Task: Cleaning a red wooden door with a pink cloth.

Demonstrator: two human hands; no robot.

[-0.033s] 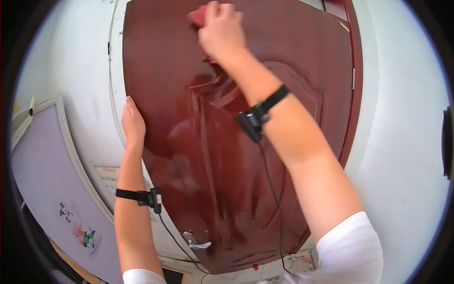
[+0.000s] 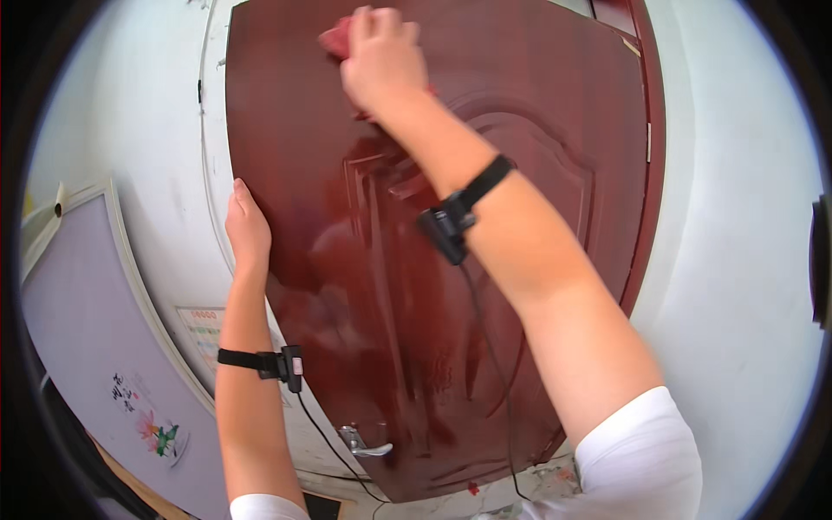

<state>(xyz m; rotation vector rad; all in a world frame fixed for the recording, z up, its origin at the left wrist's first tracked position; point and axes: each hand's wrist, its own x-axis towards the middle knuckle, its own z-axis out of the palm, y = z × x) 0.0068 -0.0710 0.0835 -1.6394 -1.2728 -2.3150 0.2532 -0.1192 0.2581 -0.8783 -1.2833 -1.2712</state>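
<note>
A dark red-brown panelled door (image 2: 299, 113) with a glossy surface fills the middle of the view. High on its face, my right hand (image 2: 381, 59) is closed over a red cloth (image 2: 335, 39) pressed against the door. Part of the cloth sticks out left of the fingers, and more shows below the palm. My left hand (image 2: 249, 227) grips the door's left edge, with some of its fingers hidden. Both wrists or forearms carry black straps with small black devices (image 2: 448, 227) and trailing cables.
A silver lever handle (image 2: 364, 443) sits low on the door's left side. Left of the door stands a pale purple board (image 2: 95, 295) with a painted flower, near a wall-mounted sheet (image 2: 202, 328). A white wall (image 2: 737, 217) rises at the right beyond the red door frame (image 2: 656, 156).
My right hand has slid a little to the left across the upper door with the red cloth. My left hand stays at the door's edge.
</note>
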